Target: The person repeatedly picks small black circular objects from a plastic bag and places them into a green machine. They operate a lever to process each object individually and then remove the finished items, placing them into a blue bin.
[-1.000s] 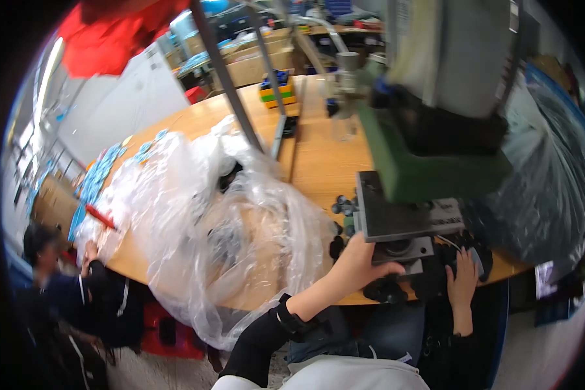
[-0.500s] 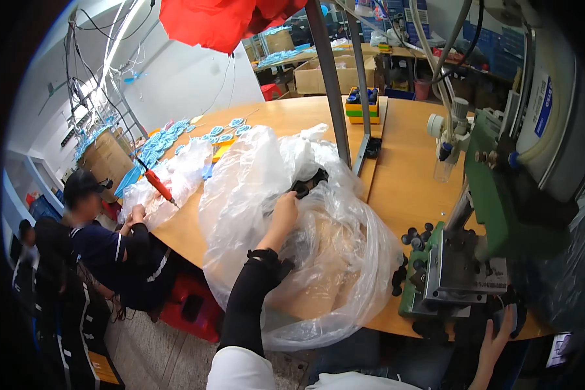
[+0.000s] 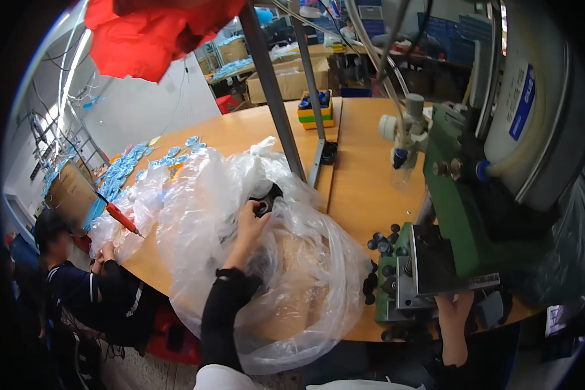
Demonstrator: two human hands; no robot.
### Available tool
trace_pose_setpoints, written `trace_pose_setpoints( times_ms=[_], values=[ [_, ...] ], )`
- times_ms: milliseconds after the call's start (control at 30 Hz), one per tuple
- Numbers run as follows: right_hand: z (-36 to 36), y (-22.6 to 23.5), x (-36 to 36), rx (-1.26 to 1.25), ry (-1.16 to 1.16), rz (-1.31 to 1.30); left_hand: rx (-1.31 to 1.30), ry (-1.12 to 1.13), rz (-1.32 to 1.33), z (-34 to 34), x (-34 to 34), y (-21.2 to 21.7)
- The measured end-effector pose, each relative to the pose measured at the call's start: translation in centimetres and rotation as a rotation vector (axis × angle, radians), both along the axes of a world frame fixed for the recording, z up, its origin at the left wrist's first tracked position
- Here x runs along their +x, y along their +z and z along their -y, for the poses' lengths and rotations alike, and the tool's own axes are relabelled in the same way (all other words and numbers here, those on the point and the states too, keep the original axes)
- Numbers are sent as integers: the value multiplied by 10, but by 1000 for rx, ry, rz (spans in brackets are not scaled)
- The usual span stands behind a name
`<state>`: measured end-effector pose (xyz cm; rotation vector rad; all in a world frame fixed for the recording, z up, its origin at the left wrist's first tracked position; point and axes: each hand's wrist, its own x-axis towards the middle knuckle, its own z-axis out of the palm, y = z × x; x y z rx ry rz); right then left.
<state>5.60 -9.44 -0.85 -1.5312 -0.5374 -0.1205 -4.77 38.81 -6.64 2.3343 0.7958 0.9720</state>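
Note:
My left hand (image 3: 249, 224) reaches into a large clear plastic bag (image 3: 192, 227) lying on the table. Its fingers are closed on a black part (image 3: 264, 207) with a round opening; the part's exact kind does not show. My right hand (image 3: 454, 322) is at the front of a green bench press (image 3: 474, 214), just under the metal block (image 3: 432, 273) of its tooling. The right fingertips are hidden there, so whether they hold anything is not visible. Small black round knobs (image 3: 385, 243) lie beside the press base.
Across the table (image 3: 364, 162) rises a grey metal post (image 3: 272, 91). A yellow bin (image 3: 316, 110) of dark parts stands farther back. A red tool (image 3: 122, 219) hangs on a cord at left, near a co-worker (image 3: 78, 279). Blue pieces (image 3: 123, 170) lie beyond.
The view has swung to the right. My right hand has gone from spread fingers beside the press to its front, under the block. The left hand stays in the bag at the black part.

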Motion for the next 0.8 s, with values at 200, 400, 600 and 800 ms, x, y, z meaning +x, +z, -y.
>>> trace_pose_setpoints(
  times_ms=[200, 400, 600, 800],
  values=[
    [17, -7, -11, -606, -238, 379, -135, -420, 199, 142, -24, 59],
    [45, -13, -17, -396, -235, 241, -135, -917, 60, 282, -4, 94],
    [123, -17, -22, -181, -404, -4, -325, -858, 59, 351, 48, 71],
    [229, -79, -39, -623, -735, -162, -521, -734, 80, 369, 47, 63]
  ],
)
